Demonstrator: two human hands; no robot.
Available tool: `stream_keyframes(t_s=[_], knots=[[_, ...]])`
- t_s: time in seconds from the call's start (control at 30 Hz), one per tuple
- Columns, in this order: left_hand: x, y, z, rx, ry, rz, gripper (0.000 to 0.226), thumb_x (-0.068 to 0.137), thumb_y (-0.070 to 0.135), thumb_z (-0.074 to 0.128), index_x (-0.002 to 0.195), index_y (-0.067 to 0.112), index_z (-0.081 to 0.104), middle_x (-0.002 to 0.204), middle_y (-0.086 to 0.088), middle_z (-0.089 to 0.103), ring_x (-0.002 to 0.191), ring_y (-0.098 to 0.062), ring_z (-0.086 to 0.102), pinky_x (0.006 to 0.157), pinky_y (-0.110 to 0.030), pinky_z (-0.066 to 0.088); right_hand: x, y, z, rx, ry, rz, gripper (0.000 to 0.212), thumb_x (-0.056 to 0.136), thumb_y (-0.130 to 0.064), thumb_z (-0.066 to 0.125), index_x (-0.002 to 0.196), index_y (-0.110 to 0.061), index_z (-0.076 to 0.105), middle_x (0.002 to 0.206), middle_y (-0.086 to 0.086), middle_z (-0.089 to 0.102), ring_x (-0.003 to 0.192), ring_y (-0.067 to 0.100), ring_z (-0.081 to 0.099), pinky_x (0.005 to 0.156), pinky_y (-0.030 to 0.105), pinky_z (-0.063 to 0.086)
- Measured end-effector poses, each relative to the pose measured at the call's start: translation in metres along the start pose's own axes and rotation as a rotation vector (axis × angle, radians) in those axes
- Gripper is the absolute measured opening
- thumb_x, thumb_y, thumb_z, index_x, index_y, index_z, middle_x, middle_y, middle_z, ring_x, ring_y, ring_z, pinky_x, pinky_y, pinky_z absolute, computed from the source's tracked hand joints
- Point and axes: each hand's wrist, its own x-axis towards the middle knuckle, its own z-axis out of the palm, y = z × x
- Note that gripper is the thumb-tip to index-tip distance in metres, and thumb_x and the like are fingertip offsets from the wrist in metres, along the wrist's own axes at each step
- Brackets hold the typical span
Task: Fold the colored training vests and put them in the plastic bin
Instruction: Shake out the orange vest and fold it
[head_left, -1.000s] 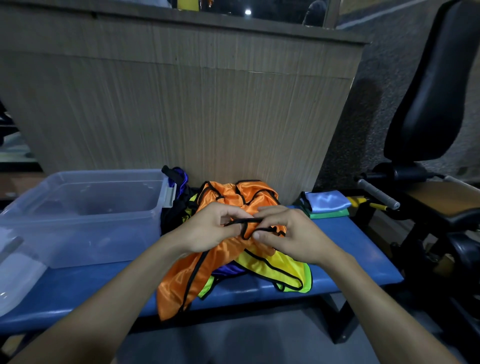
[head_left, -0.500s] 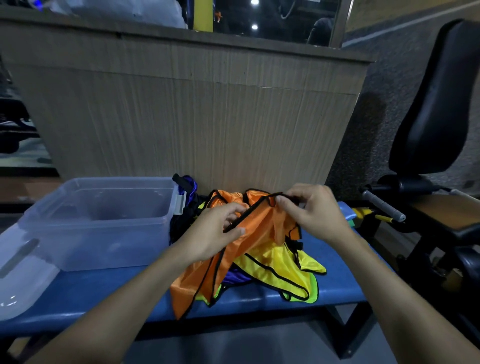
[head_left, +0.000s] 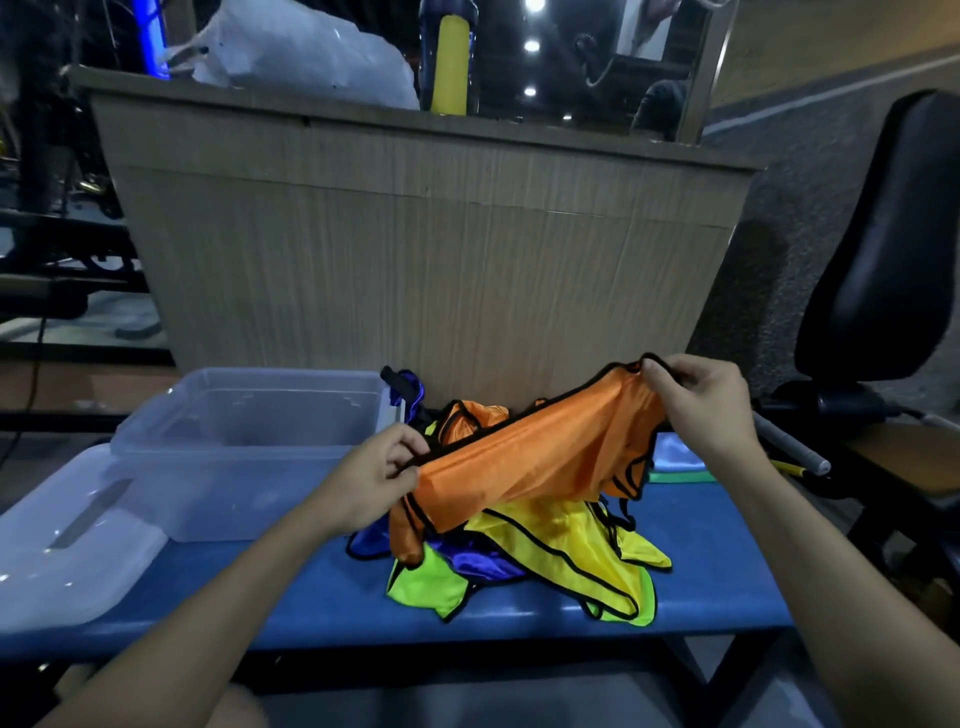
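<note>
The left hand (head_left: 375, 480) pinches the black-trimmed edge of a shiny orange training vest (head_left: 535, 457) at its lower left end, thumb and curled fingers closed on the trim. The right hand (head_left: 698, 402) pinches the same trim at the vest's upper right end, held higher than the left, so the orange fabric is drawn out in a slanted band between the two grips — raised above the heap, with its lower folds hanging down onto it. Beneath lies a loose pile of unfolded vests on the blue padded tabletop (head_left: 727, 571): a yellow vest with black trim (head_left: 561, 551), a lime-green vest (head_left: 426, 582) at the front and a purple vest (head_left: 483, 564) partly buried between them. A second orange piece shows behind the stretched band; whether it belongs to the held vest cannot be told. The clear plastic bin (head_left: 249, 452) stands on the tabletop just left of the pile, with nothing visible inside it. Its translucent lid (head_left: 67, 545) lies flat at the bin's front left. At the tabletop's right rear, a light-blue folded cloth (head_left: 672, 452) rests on a green folded cloth (head_left: 680, 476), partly hidden behind the right wrist. A wood-grain panel (head_left: 415, 260) rises directly behind the tabletop — a black padded seat back (head_left: 883, 249) stands to the right.
</note>
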Motion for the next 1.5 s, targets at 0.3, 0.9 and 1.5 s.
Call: stream_keyframes(t_s=[0.3, 0.9, 1.5], knots=[[-0.008, -0.010, -0.020, 0.047, 0.072, -0.048, 0.023, 0.099, 0.008, 0.061, 0.101, 0.029, 0.051, 0.090, -0.017, 0.069, 0.074, -0.017, 0.060, 0.076, -0.032, 0.048, -0.015, 0.025, 0.008, 0.023, 0.039, 0.167, 0.037, 0.093, -0.038, 0.071, 0.072, -0.007, 0.069, 0.070, 0.024, 0.063, 0.060, 0.017, 0.052, 0.061, 0.048, 0.048], [0.000, 0.000, -0.034, 0.082, -0.132, 0.060, 0.021, 0.095, 0.013, 0.070, 0.110, 0.028, 0.072, 0.107, 0.006, 0.075, 0.102, -0.009, 0.069, 0.089, -0.025, 0.055, -0.023, 0.056, 0.018, 0.003, 0.021, 0.303, 0.038, 0.094, -0.033, 0.070, 0.070, -0.004, 0.069, 0.071, 0.024, 0.065, 0.062, 0.019, 0.053, 0.060, 0.034, 0.040], [0.006, -0.003, -0.039, 0.474, 0.023, 0.012, 0.010, 0.097, 0.017, 0.064, 0.090, 0.021, 0.069, 0.077, 0.008, 0.065, 0.067, -0.003, 0.055, 0.064, -0.020, 0.040, 0.016, 0.011, -0.004, 0.148, 0.151, 0.104, 0.009, 0.087, -0.030, 0.080, 0.086, -0.021, 0.077, 0.079, -0.004, 0.074, 0.072, 0.005, 0.067, 0.067, 0.030, 0.053]])
